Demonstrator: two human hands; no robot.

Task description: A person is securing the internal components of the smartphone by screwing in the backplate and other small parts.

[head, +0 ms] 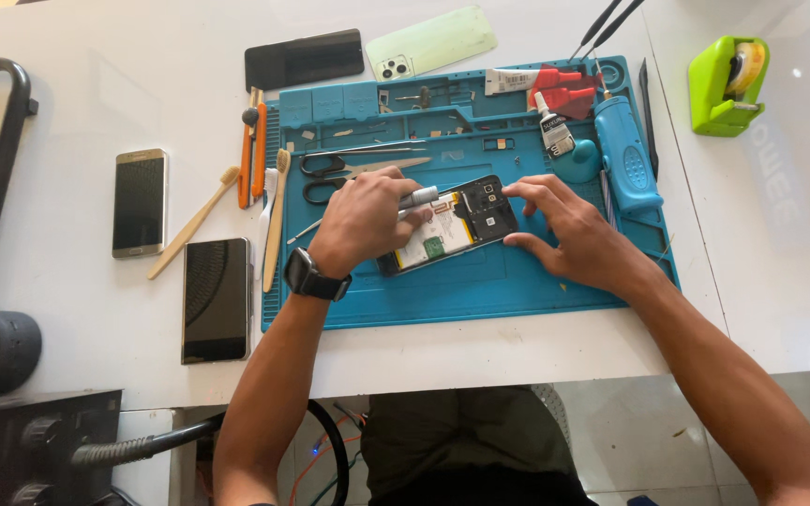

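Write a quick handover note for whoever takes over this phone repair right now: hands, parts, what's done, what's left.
Left hand: grips a slim grey screwdriver, tip on the opened black phone.
Right hand: fingertips steady the phone's top end.
The phone lies on the blue repair mat, back cover off, battery and board exposed. The pale green back cover lies above the mat.
Done: cover removed.
Left: probably internal work, then closing; which screws are out is too small to tell.

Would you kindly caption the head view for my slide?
Left hand holds a grey tool over an opened phone; right hand steadies it.
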